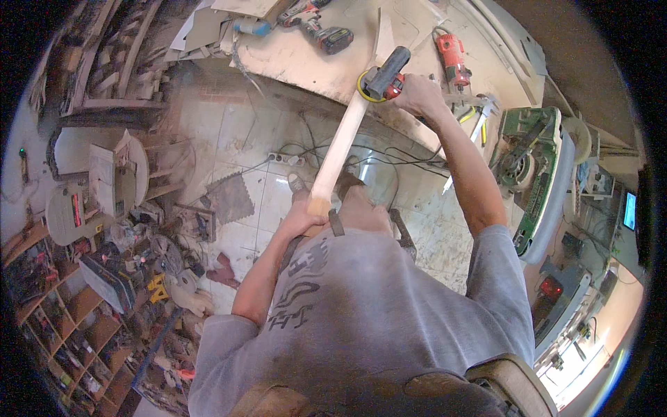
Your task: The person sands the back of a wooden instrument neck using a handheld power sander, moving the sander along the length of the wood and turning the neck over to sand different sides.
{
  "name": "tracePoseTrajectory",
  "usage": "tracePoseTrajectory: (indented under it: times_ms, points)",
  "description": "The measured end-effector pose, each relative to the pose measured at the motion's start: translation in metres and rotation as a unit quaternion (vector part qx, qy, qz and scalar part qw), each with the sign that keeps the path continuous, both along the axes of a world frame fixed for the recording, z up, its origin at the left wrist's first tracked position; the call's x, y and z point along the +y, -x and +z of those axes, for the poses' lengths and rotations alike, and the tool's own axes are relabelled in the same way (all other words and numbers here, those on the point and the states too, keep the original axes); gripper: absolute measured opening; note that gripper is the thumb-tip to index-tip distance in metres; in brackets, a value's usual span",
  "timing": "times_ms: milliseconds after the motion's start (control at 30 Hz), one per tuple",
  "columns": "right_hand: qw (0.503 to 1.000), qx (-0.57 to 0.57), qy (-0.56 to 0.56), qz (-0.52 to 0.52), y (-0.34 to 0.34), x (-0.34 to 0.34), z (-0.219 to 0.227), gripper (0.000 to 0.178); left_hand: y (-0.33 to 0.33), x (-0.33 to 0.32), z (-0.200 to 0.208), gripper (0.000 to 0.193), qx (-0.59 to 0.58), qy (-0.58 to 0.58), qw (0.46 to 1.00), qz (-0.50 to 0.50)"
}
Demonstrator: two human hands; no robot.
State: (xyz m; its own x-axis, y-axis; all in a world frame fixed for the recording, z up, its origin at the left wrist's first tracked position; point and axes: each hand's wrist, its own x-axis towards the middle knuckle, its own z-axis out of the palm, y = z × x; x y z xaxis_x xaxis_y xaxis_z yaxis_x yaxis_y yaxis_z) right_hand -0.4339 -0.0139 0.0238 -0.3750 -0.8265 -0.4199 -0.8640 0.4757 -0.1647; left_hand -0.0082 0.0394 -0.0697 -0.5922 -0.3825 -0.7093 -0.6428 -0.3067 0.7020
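A long, pale wooden board (342,142) slants from near my waist up to the workbench (313,75), its far end resting over the bench top. My left hand (304,217) is closed around the near end of the board. Further up, my right hand (420,97) grips a small cordless sander (386,75) with a black battery, a red part and a yellow round rim. The sander sits against the board near the bench edge. Its working face is hidden beneath the body.
On the bench lie a cordless drill (335,40), a red power tool (453,59) and yellow-handled pliers (467,115). A green machine (531,153) stands at the right. Cables and a power strip (286,159) cross the tiled floor. Cluttered shelves (82,302) fill the left.
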Motion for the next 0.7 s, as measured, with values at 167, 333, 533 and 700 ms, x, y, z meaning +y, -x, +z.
tracePoseTrajectory:
  times_ms: [167,333,533,700]
  points:
    - [0.999,-0.032,0.031,0.024,-0.032,0.035,0.002,0.057,0.002,0.010,-0.001,0.043,-0.075,0.101,0.991,-0.043]
    - [0.989,-0.061,0.003,0.132,-0.076,0.069,0.002,0.056,0.008,0.017,0.006,0.047,-0.104,0.141,0.983,-0.061]
    - [0.996,-0.077,0.033,0.024,-0.044,0.048,-0.006,0.056,0.007,0.023,-0.010,0.048,-0.211,0.168,0.962,-0.052]
    - [0.998,-0.050,0.034,-0.019,-0.010,0.013,-0.006,0.056,0.012,0.023,-0.005,0.048,-0.189,0.176,0.966,-0.026]
